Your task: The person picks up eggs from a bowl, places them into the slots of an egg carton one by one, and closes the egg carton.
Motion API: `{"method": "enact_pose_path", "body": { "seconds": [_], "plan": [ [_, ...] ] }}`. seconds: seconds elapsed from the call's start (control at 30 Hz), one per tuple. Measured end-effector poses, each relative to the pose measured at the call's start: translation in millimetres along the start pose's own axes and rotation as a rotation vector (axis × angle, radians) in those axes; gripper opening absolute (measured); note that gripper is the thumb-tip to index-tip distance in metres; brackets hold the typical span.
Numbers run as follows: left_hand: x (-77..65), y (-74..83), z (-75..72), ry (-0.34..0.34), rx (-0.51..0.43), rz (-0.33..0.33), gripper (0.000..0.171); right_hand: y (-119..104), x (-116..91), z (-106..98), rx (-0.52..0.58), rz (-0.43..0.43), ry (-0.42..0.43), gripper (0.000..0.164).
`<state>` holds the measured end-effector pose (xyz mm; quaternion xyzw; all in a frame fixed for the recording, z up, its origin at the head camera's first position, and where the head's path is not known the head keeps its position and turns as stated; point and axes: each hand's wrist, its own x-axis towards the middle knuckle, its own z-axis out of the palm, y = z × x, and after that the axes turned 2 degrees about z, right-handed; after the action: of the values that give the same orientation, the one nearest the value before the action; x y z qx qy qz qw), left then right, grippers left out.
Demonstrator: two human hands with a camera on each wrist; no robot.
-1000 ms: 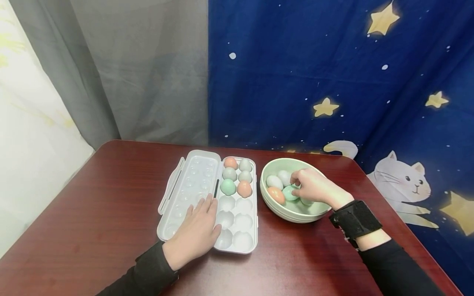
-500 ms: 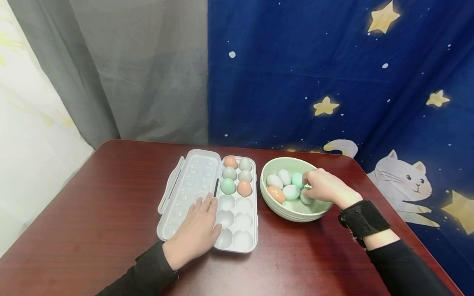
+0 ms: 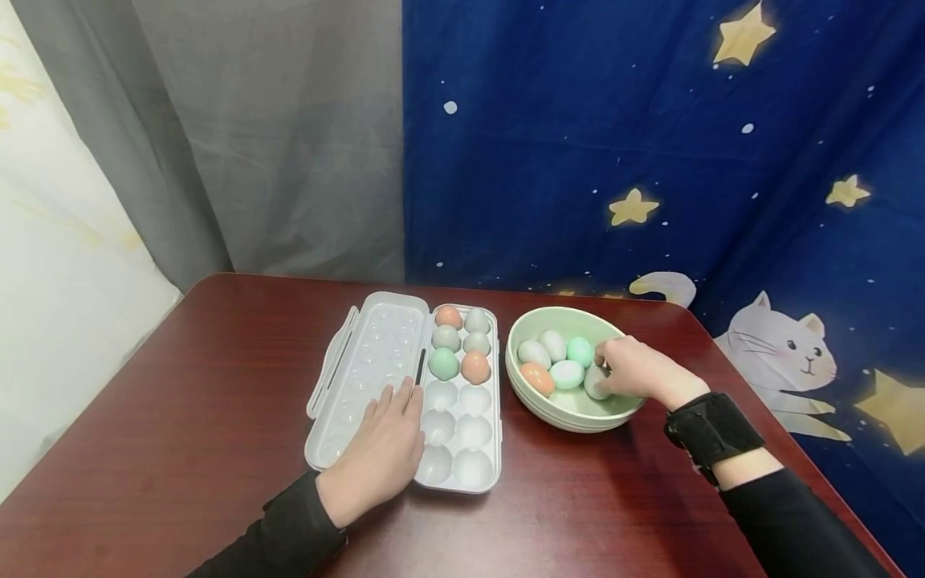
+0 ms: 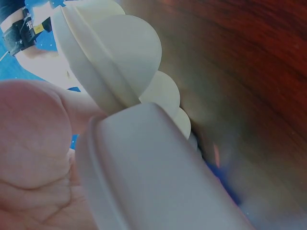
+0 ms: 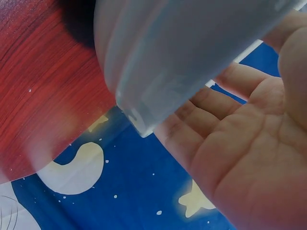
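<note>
My left hand [image 3: 383,445] lies with its fingers straight over the open white egg carton [image 3: 499,449], across the seam between lid and tray. In the left wrist view the carton's edge [image 4: 158,172] hides the fingertips. The carton's far cups hold several eggs: orange, pale grey and a green egg [image 3: 444,364]. My right hand [image 3: 639,369] reaches over the right rim of a pale green bowl [image 3: 556,413], fingers curled onto a pale grey egg [image 3: 596,384] inside. In the right wrist view the bowl wall [image 5: 192,57] hides those fingertips.
Also in the bowl lie an orange egg [image 3: 538,379], a mint egg [image 3: 580,352], a pale mint egg [image 3: 567,374] and pale grey ones. The carton's nearer cups [image 3: 474,432] show bare. A dark red table [image 3: 217,385] carries everything, with curtains [image 3: 506,160] behind.
My right hand has moved rightward in the bowl, off the pale mint egg and onto the grey one, which now stands more upright. The left hand has stayed on the carton.
</note>
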<state>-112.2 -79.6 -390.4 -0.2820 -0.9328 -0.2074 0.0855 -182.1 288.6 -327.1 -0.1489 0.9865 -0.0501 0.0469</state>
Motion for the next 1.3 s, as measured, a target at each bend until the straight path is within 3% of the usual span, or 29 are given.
{"method": "enact_pose_path", "body": {
  "seconds": [0.2,0.43,0.6,0.93,1.3],
  "plan": [
    [0.0,-0.4,-0.4,-0.007,0.003,0.004,0.050,2,3,5,0.014,0.011,-0.025,0.016],
    [0.2,0.2,-1.8,-0.015,-0.005,-0.002,0.049,-2,2,10,-0.031,-0.019,-0.020,0.035],
    [0.2,0.6,-2.0,-0.019,-0.006,-0.005,0.050,-4,2,14,-0.054,-0.019,-0.015,0.039],
    [-0.1,0.0,-1.1,-0.002,0.002,0.002,0.050,-1,0,18,-0.068,-0.055,0.050,0.026],
    [0.1,0.7,-1.3,-0.017,0.001,-0.014,0.051,0,2,20,-0.070,-0.048,0.092,0.027]
  ]
}}
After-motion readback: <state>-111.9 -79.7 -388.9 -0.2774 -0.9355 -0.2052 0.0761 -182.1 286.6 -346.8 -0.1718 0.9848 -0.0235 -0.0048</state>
